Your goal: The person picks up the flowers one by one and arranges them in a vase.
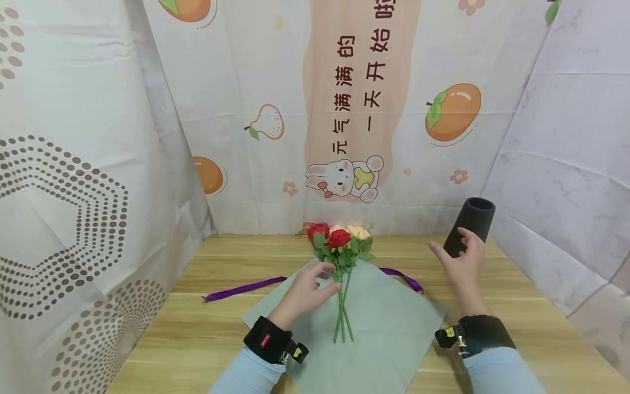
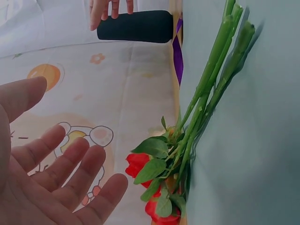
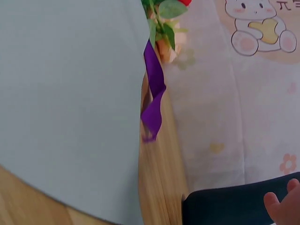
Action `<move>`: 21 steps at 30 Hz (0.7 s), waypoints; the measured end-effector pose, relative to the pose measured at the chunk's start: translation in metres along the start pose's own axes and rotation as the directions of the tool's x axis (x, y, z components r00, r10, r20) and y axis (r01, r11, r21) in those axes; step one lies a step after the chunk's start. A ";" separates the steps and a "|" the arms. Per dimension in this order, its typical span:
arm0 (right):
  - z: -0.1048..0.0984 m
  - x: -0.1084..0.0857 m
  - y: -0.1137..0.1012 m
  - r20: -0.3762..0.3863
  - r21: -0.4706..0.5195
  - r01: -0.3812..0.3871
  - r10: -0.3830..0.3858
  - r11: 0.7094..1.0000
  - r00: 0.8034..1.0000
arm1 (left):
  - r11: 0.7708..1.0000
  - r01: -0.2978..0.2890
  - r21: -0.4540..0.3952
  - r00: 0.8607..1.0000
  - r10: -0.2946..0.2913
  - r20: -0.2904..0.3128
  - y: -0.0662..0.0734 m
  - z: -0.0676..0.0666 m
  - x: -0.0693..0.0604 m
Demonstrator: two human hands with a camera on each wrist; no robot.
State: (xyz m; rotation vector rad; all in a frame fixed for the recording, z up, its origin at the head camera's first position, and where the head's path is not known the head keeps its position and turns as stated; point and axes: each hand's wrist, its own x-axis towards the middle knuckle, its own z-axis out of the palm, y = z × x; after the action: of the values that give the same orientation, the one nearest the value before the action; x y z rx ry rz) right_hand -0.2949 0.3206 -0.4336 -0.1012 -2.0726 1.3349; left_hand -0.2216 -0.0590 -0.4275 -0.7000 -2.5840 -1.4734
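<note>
Red and cream roses (image 1: 339, 238) with green stems (image 1: 343, 312) lie on a sheet of grey-green paper (image 1: 379, 328). The left hand (image 1: 307, 287) hovers by the stems, fingers apart and holding nothing; in the left wrist view its palm (image 2: 51, 178) faces the flowers (image 2: 161, 178). A dark tapered vase (image 1: 472, 224) stands upright at the back right. Just in front of it is the right hand (image 1: 462, 260), thumb and fingers spread; whether it touches the vase cannot be told. In the right wrist view, fingertips (image 3: 286, 204) overlap the vase (image 3: 229, 206).
A purple ribbon (image 1: 246, 288) runs beneath the paper, with its ends out on both sides; its right end (image 3: 153, 112) is twisted. The wooden table (image 1: 192, 328) meets a patterned curtain (image 1: 266, 180) at its back edge. More fabric hangs at both sides.
</note>
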 end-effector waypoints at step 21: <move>-0.030 0.037 0.024 -0.132 -0.074 -0.184 0.173 0.980 0.976 | 0.994 0.100 -0.044 0.995 -0.100 0.010 0.007 0.028 0.011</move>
State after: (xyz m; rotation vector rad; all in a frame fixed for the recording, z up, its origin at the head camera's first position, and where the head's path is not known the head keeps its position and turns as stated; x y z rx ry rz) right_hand -0.3137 0.3698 -0.4276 -0.4071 -2.0529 1.3082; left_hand -0.2238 -0.0287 -0.4336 -0.5904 -2.6353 -1.5642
